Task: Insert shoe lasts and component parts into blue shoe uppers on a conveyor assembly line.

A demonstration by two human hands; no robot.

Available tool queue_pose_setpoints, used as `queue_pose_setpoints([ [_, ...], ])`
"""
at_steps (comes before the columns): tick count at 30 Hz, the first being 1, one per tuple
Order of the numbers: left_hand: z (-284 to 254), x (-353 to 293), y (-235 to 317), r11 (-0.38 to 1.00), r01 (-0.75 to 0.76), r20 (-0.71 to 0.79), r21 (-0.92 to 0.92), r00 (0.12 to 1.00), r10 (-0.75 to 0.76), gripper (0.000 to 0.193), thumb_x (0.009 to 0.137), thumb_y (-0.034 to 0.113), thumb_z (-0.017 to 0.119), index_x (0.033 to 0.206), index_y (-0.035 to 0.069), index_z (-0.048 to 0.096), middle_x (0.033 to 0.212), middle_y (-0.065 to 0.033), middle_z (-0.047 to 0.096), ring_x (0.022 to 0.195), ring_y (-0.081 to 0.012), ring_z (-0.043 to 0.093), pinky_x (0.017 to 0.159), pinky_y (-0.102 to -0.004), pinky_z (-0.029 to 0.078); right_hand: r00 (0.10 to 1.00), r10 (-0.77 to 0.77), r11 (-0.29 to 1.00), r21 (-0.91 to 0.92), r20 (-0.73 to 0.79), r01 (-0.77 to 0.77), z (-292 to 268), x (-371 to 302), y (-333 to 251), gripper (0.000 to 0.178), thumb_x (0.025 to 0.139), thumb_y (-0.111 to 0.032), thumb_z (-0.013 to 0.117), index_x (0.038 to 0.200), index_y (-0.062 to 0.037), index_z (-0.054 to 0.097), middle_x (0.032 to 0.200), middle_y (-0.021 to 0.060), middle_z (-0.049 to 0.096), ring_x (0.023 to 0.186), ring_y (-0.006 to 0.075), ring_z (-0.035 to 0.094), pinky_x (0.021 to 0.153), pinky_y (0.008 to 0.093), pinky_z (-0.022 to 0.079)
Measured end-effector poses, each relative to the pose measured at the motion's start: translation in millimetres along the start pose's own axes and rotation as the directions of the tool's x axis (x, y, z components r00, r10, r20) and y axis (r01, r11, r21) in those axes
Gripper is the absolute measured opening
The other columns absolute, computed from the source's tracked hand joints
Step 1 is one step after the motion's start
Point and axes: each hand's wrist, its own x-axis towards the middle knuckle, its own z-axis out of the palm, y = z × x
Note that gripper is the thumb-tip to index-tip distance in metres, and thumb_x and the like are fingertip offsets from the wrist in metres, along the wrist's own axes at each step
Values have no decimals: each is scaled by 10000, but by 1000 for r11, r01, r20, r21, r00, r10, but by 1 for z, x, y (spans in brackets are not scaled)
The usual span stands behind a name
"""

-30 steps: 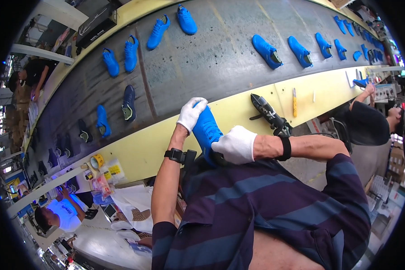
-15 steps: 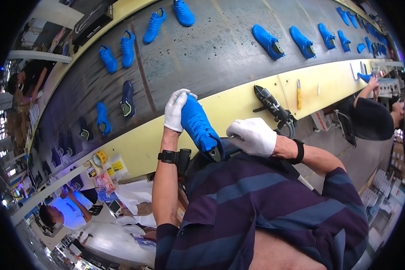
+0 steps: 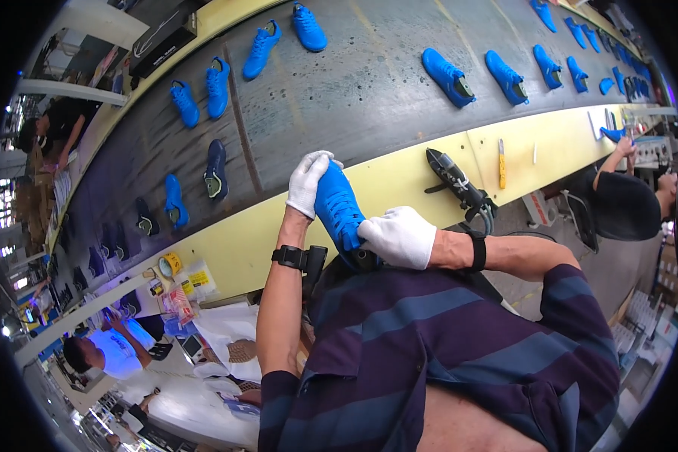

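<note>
A blue lace-up sneaker (image 3: 337,205) is held in front of my chest, toe pointing away and its opening toward me. My left hand (image 3: 307,185), in a white glove, grips it round the toe end from the left. My right hand (image 3: 401,236), also gloved in white, has its fingers closed at the sneaker's tongue and collar on the right side. Exactly what those fingertips pinch is hidden by the glove. Beyond the sneaker lies the pale yellow ledge (image 3: 388,177) along the dark conveyor belt (image 3: 331,98).
Several blue sneakers (image 3: 446,77) and a dark navy one (image 3: 216,169) sit on the belt. On the ledge lie a black hand tool (image 3: 459,181) with a hose and a yellow cutter knife (image 3: 502,164). A roll of yellow tape (image 3: 170,264) is at left. Co-workers sit on both sides.
My right hand has moved left onto the sneaker's collar from beside it. My left hand and the sneaker have shifted slightly right.
</note>
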Motion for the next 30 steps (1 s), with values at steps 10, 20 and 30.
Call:
queue_pose_setpoints([
  [10, 19, 6, 0, 993, 56, 26, 104, 998, -59, 298, 1040, 266, 647, 1186, 6, 656, 1047, -155, 739, 950, -208, 711, 881, -340, 589, 966, -173, 958, -196, 191, 210, -33, 20, -8, 225, 848, -139, 713, 1040, -72, 615, 780, 134, 702, 699, 365, 750, 596, 484, 600],
  [20, 21, 3, -24, 994, 103, 52, 25, 993, -104, 297, 1042, 265, 643, 1187, 6, 656, 1031, -149, 741, 908, -217, 720, 829, -358, 617, 960, -214, 937, -239, 182, 254, -9, 3, -8, 198, 868, -149, 679, 1024, -51, 604, 791, 164, 689, 643, 372, 729, 531, 480, 580],
  [30, 21, -20, -6, 913, 176, -35, -367, 979, -203, 496, 1052, 519, 588, 1214, 52, 630, 1065, -181, 722, 881, -308, 748, 756, -422, 653, 944, 196, 940, 326, -267, -103, -3, -40, 21, 229, 952, -175, 681, 1143, -50, 705, 960, 185, 738, 892, 377, 736, 794, 451, 589],
])
